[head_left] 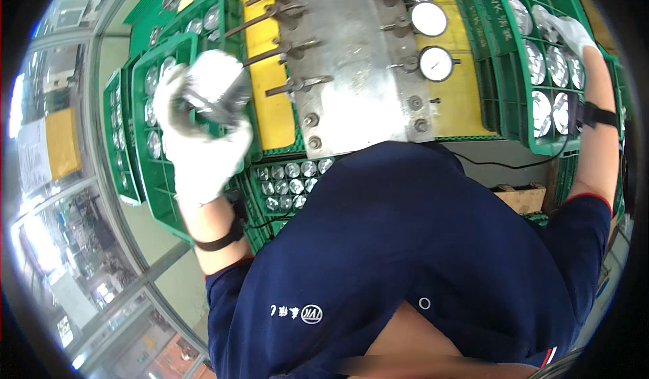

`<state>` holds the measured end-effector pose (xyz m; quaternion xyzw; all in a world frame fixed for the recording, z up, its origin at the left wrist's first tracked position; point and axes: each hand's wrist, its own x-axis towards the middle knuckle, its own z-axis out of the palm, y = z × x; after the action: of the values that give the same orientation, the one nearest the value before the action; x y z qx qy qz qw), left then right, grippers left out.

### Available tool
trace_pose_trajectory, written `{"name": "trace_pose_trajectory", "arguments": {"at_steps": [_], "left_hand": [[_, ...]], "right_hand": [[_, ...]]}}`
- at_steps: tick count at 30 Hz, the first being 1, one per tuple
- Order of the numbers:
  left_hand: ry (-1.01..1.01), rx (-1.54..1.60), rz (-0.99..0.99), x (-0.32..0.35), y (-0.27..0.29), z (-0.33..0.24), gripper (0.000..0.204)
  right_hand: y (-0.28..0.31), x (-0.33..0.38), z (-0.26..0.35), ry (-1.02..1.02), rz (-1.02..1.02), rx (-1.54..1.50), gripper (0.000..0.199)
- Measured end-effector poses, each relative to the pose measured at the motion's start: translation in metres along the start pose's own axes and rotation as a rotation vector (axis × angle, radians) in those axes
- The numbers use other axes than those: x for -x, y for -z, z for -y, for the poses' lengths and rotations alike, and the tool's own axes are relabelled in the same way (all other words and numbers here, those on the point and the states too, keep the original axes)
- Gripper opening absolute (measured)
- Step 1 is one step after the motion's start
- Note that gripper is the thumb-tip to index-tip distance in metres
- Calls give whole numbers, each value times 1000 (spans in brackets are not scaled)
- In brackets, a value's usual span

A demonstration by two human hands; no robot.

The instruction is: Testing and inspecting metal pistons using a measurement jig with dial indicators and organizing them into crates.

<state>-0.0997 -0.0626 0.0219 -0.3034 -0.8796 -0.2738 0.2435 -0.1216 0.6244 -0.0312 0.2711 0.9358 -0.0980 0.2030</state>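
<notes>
My left hand (206, 159), in a white glove, is closed around a shiny metal piston (218, 85) above the left green crate (165, 196). Both the hand and the piston are a little blurred. On the far right, my gloved right hand (573, 36) reaches into the right green crate (500, 61). Its fingers close on a metal piston (543, 22) in one of the compartments there; the fingertips are partly hidden. More pistons (541, 112) stand in rows in that crate.
Between my hands lies a steel plate (358, 61) with clamps (307, 82) and several round dial gauges (436, 63). Yellow panels (270, 109) flank it. A low green crate of small metal parts (292, 171) sits below. A black cable (507, 167) runs near the right crate.
</notes>
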Motion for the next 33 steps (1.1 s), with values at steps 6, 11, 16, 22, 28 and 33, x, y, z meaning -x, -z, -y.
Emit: {"name": "trace_pose_trajectory", "arguments": {"at_steps": [6,11,16,22,28,33], "left_hand": [[-118,394,85,3,-37,-28,66],[-154,139,471,-10,-56,-67,67],[-224,164,597,-4,-95,-63,70],[-166,10,482,14,-102,-56,72],[-31,117,416,11,-126,-40,83],[-54,148,355,8,-136,-33,86]], "right_hand": [[-5,108,63,328,-220,-494,52],[-57,228,173,633,237,-824,35],[-118,248,212,613,613,-923,45],[-168,256,230,421,921,-1215,73],[-186,263,250,445,836,-1450,86],[-193,258,255,453,795,-1443,88]]}}
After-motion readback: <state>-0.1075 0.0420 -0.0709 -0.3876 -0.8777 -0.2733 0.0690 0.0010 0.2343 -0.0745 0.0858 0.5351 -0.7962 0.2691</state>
